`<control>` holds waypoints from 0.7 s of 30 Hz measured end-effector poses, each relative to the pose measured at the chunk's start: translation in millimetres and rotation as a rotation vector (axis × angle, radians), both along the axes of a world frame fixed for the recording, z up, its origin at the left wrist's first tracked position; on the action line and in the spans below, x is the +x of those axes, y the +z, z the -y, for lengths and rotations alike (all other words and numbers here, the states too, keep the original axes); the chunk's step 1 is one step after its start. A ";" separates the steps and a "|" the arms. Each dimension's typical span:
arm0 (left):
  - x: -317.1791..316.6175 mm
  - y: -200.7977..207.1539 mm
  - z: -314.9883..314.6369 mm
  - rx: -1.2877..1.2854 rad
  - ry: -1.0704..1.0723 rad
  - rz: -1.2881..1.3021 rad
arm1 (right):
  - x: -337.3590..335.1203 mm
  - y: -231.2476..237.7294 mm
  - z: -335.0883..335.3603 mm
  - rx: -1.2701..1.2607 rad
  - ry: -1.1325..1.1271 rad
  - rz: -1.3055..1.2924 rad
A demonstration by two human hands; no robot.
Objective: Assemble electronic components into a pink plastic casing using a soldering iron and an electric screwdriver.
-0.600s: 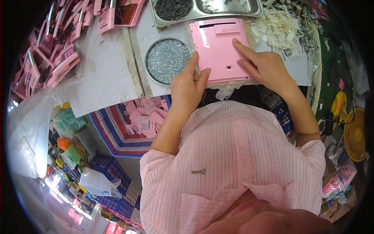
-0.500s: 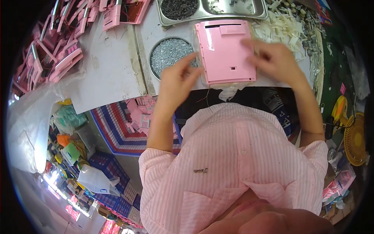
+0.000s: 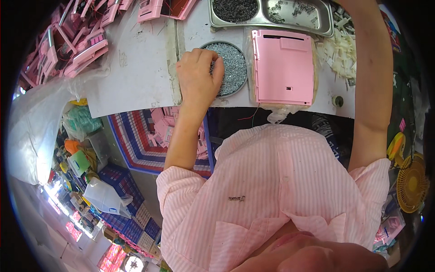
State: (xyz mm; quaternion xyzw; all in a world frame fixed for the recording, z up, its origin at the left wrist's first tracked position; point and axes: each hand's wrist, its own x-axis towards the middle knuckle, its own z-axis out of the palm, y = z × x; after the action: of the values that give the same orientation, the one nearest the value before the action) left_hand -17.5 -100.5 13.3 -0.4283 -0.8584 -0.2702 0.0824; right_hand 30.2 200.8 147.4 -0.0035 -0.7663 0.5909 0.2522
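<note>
From my head camera, my left hand rests at the edge of the round dish of small silver screws, my fingers curled together over the screws, pinching down among them; I cannot tell whether one is caught. The dish sits on the white table, just left of the pink plastic casing, which lies flat on a clear bag. My right arm stretches up past the casing and the hand leaves the picture, so I cannot tell about those fingers. A steel tray sits beyond the dish.
</note>
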 end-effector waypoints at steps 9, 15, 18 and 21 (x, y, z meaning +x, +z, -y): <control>35.3 0.5 -27.5 0.079 -0.239 0.031 | 81.9 -54.0 69.4 -0.530 0.427 -0.269; 53.5 18.1 -35.5 0.177 -0.312 0.080 | 90.5 -49.6 84.6 -0.474 0.419 -0.286; 57.9 26.0 -40.0 0.217 -0.333 0.091 | 87.5 -49.8 83.1 -0.457 0.460 -0.282; 57.8 23.5 -40.5 0.221 -0.339 0.104 | 87.6 -52.0 84.1 -0.451 0.452 -0.271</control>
State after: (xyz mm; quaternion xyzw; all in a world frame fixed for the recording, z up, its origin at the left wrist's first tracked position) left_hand 40.3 -60.0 36.8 -0.5403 -0.7422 -0.3947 0.0378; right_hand 117.8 116.7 95.4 0.1891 -0.5575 0.7813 0.2073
